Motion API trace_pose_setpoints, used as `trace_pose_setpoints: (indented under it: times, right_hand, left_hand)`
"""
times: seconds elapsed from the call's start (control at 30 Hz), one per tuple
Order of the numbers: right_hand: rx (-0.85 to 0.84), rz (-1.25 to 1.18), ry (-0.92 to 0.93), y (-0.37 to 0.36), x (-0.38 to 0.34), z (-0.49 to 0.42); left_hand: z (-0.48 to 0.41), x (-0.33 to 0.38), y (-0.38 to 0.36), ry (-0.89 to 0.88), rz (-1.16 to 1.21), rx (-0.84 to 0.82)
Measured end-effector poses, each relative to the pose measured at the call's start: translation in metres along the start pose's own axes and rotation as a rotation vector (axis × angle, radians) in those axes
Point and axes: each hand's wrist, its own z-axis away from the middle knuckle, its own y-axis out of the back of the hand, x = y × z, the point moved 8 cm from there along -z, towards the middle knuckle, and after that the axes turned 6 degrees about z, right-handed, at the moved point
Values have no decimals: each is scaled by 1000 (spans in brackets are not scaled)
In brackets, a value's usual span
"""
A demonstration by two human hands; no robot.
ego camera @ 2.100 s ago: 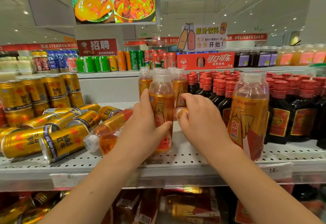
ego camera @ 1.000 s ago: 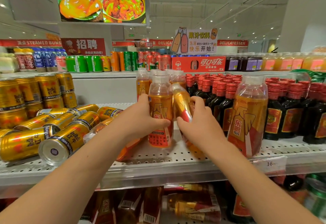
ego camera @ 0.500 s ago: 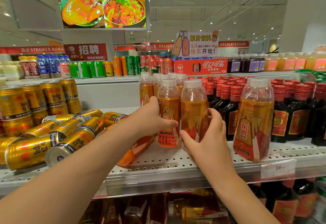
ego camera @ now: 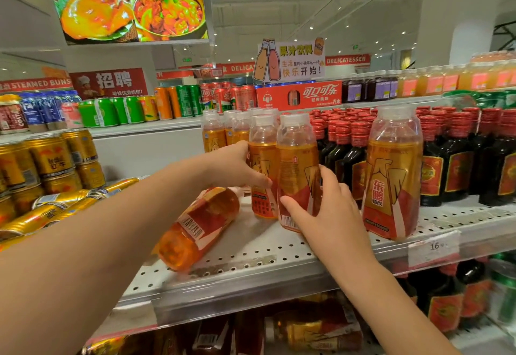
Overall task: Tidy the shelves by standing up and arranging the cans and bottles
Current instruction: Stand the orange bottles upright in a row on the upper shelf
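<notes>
my right hand point(ego camera: 329, 215) grips an upright bottle point(ego camera: 297, 164), my left hand point(ego camera: 231, 167) the next bottle point(ego camera: 262, 206), touching it. a fallen bottle point(ego camera: 198, 229) lies below my left hand. right of both, a label point(ego camera: 378, 195) reads 东鹏特饮.

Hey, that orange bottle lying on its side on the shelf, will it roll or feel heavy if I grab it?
The lying bottle is round and rests on a flat shelf, so a sideways push would probably roll it. It looks nearly full of liquid, so likely fairly heavy for its size. Its glossy label may be slippery.
</notes>
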Motion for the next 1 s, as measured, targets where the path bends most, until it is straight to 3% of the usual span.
trace_pose_setpoints:
  times: [0.2,0.43,0.57,0.67,0.83,1.0]
  right_hand:
    - [56,-25,-27,3,0,6]
    - [51,57,-2,2,-6,-2]
    - [221,21,156,16,-35,6]
    - [234,-54,247,14,-57,15]
    - [300,-90,331,16,-80,18]
    - [341,-5,291,5,-90,15]
  left_hand:
    - [-23,3,-10,-76,-18,64]
    - [-23,-9,7,-116,-106,-65]
    - [-20,-26,33,-106,-198,2]
    - [-25,-45,41,-76,-296,4]
    - [-44,-66,50,-45,-522,-64]
    - [-64,-68,36,-119,-554,-191]
